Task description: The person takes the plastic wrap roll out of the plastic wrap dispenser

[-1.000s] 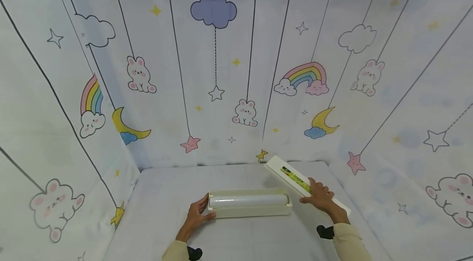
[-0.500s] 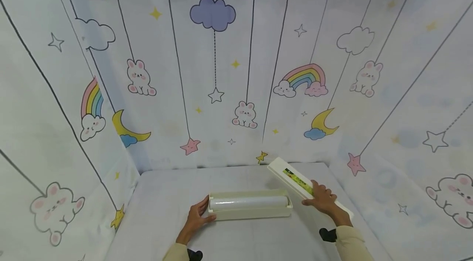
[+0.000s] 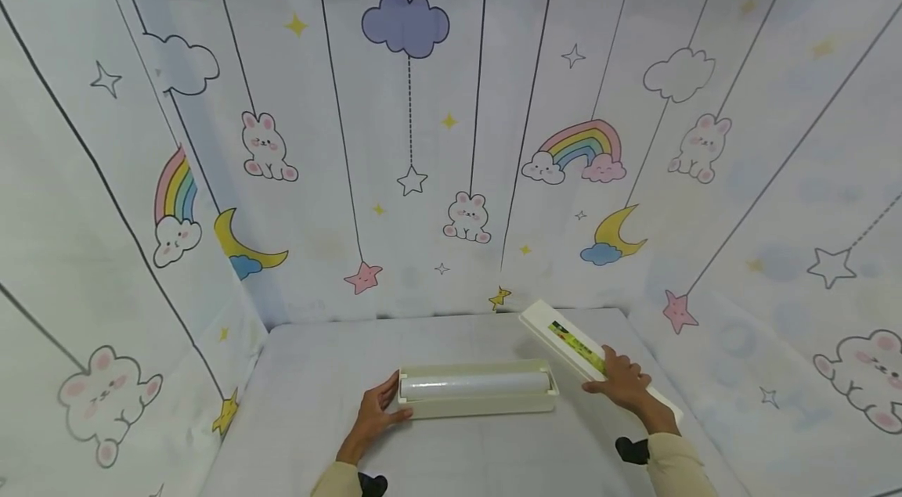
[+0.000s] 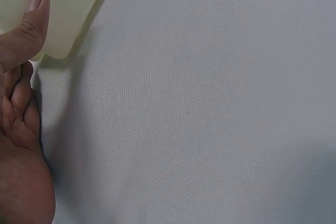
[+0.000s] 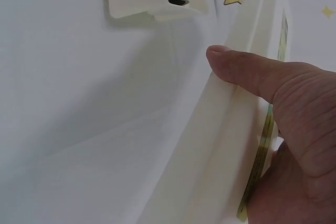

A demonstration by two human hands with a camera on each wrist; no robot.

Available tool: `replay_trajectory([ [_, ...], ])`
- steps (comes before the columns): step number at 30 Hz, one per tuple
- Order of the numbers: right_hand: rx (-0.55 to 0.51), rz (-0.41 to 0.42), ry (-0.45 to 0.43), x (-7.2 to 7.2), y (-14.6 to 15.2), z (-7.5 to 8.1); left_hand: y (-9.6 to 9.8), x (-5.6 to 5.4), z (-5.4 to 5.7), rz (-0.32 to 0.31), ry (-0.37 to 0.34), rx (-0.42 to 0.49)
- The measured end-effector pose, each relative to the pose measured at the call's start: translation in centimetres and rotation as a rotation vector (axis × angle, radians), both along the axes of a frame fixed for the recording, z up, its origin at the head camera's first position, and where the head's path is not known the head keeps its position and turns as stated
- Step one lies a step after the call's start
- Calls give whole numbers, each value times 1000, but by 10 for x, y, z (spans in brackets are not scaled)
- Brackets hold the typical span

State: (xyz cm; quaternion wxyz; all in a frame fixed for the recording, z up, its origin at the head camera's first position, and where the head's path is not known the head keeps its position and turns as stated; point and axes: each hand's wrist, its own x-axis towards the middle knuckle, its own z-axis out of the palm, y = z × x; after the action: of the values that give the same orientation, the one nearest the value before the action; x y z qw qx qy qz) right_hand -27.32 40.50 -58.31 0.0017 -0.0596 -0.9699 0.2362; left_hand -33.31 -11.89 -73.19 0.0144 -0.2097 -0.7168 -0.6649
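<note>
A cream plastic cling film dispenser box (image 3: 486,406) lies lengthwise on the white-covered table, its top uncovered. Inside it, a shiny roll of cling film (image 3: 475,384) shows along its length. My left hand (image 3: 375,412) grips the box's left end, thumb on the front wall; in the left wrist view the thumb (image 4: 35,22) presses on the pale plastic. To the right, my right hand (image 3: 622,383) holds the long dispenser lid (image 3: 541,318), tilted diagonally and apart from the box. A green and yellow label (image 3: 574,344) runs along the lid. The right wrist view shows the lid's underside (image 5: 184,166) under my thumb.
White cloth covers the table (image 3: 296,387). A back wall cloth (image 3: 324,192) and side cloths printed with bunnies, clouds and stars enclose it closely. The lid's far end rises near the table's back edge. Dark straps sit at both wrists.
My right hand has moved slightly right with the lid, widening its distance from the box. My left hand and the box stay in place.
</note>
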Motion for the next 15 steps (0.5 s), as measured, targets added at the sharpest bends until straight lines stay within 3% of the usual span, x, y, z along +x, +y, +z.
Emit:
replay_trajectory([
  [7, -13, -6, -13, 0, 12, -14, 2, -4, -3, 20, -122, 26],
  [15, -17, -26, -40, 4, 14, -11, 7, 7, 18, 46, -127, -30],
])
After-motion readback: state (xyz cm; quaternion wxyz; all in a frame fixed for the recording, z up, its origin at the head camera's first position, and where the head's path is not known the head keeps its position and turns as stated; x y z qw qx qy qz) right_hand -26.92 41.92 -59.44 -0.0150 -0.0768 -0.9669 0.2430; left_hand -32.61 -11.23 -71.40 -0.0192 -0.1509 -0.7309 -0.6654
